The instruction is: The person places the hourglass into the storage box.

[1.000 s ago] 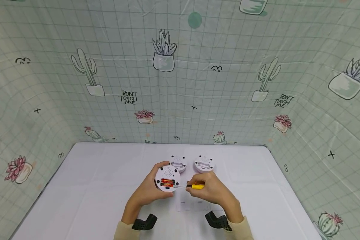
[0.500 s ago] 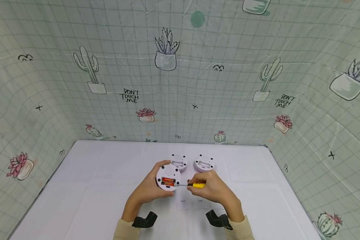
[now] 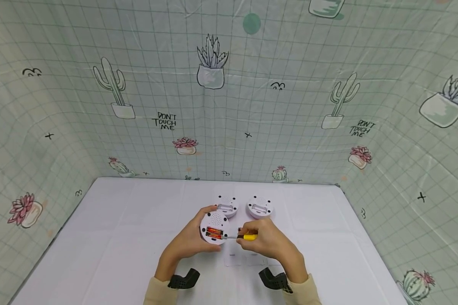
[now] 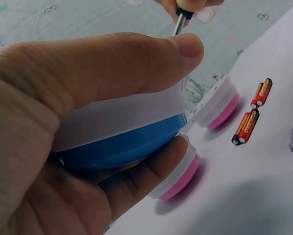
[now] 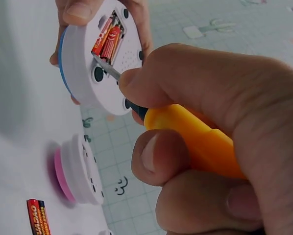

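My left hand (image 3: 191, 238) grips a round white device (image 3: 216, 219) by its edge, thumb on one side and fingers on the other. Its blue underside (image 4: 127, 144) shows in the left wrist view. The bottom face, with speaker holes and black feet, is turned up, and two red batteries (image 5: 107, 41) sit side by side in its uncovered compartment. My right hand (image 3: 266, 239) pinches a screwdriver (image 5: 185, 132) with a yellow handle. The screwdriver's metal tip is right at the end of the batteries, by the compartment's edge.
Two similar pink-edged devices, a right one (image 3: 260, 207) and a left one (image 3: 227, 205), stand bottom up behind the hands, battery slots showing. Loose red batteries (image 4: 245, 128) lie on the white table (image 3: 129, 228). Faint flat pieces (image 3: 234, 259) lie nearer the front.
The held device and screwdriver rise slightly, then dip again with both hands. The tip stays near the battery ends, and both batteries remain in the compartment.
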A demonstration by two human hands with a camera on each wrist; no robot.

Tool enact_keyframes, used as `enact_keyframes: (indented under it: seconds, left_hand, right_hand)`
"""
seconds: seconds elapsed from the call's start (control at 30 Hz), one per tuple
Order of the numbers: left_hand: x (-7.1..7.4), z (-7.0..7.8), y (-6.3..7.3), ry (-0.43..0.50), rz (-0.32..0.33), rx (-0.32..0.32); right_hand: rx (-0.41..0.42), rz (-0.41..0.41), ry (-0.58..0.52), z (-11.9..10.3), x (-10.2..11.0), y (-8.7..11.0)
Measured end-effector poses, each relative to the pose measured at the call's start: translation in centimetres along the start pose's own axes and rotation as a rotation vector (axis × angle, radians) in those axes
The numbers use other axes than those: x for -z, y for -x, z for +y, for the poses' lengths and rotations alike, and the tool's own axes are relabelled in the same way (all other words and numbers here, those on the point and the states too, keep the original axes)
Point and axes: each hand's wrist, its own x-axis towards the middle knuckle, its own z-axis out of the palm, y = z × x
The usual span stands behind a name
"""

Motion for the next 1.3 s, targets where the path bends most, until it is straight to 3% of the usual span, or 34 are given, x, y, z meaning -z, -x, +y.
enact_keyframes:
  seconds: [0.57,0.97,1.13,1.3]
  left_hand:
    - [0.5,0.0,0.0,0.099,-0.008,0.01]
    - [0.5,-0.3,0.1,0.136,-0.01,-0.01]
    - [0.4,-0.2,0.0,0.107,-0.011,0.017]
    - [0.3,-0.3,-0.1,0.091,-0.01,0.026]
  right_hand:
    - [-0.017,0.028,-0.145,1.4,-0.3,-0.1]
    - [-0.048,0.031,-0.18,1.6,-0.3,-0.1]
    - [-0.041,0.023,-0.123,1.2,-0.4,-0.1]
    - [0.023,0.022,-0.043,0.7,-0.4,-0.1]
